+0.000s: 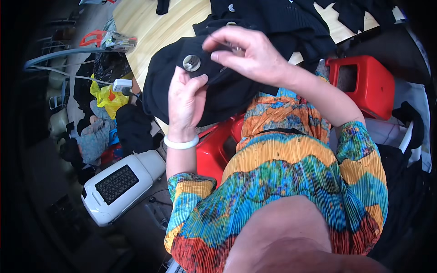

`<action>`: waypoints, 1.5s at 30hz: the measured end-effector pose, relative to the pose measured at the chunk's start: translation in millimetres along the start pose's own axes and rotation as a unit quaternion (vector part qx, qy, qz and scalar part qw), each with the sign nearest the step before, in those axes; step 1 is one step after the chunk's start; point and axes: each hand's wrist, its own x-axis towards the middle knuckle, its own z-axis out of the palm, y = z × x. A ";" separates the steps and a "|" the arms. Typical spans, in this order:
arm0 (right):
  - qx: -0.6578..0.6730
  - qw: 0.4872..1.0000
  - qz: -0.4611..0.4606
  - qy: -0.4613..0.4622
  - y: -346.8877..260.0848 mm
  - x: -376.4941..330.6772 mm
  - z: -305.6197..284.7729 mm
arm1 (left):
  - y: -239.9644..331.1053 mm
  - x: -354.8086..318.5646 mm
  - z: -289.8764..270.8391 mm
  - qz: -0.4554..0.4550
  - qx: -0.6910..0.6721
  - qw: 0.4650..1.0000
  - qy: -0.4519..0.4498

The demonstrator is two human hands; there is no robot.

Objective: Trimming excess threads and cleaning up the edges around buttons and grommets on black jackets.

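Observation:
A black garment lies over the table's near edge and hangs toward my lap. My left hand is closed on a fold of it, thumb and fingers just below a large round grey-brown button. Just right of that button my right hand hovers above the cloth, its fingers curled and the thumb and forefinger tips close to each other. What those tips hold, if anything, is too fine to make out. Something shiny shows at a curled right finger, perhaps a ring or thimble. Another button sits farther up on the black cloth.
Beyond the garment is a light wooden table with more black cloth. A red plastic stool stands at the right, another red stool before me. At the left are a white appliance, a yellow bag and a white plug.

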 end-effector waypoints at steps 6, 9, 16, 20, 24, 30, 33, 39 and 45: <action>0.047 0.990 -0.121 -0.051 -33.7 47.9 -16.7 | 77.7 4.1 28.9 0.091 0.120 0.983 -0.102; 0.096 0.985 -0.052 -0.135 -48.7 54.1 -23.0 | 84.6 7.0 29.1 0.093 0.100 0.984 -0.114; 0.084 0.995 0.008 -0.058 4.5 18.0 -5.4 | 32.9 9.2 -0.6 -0.017 -0.024 0.999 -0.031; 0.035 0.999 -0.007 -0.023 17.5 9.1 6.2 | 15.5 11.3 -3.6 -0.035 -0.074 0.997 -0.008; -0.020 0.999 -0.026 -0.018 13.7 8.7 7.1 | 16.1 10.2 -3.8 -0.046 -0.078 0.996 -0.012; -0.064 0.995 -0.068 0.038 9.0 5.3 1.6 | 17.5 4.9 3.8 -0.014 -0.038 0.999 0.023; -0.046 0.995 -0.067 0.049 11.5 3.7 3.6 | 14.4 4.2 1.4 -0.004 -0.029 0.999 0.046; -0.006 0.994 -0.075 0.073 14.0 2.7 4.6 | 8.3 5.5 2.8 0.105 0.075 0.990 0.053; -0.122 0.984 -0.107 0.068 7.6 2.1 -1.6 | -1.9 11.0 8.2 0.231 0.214 0.948 0.037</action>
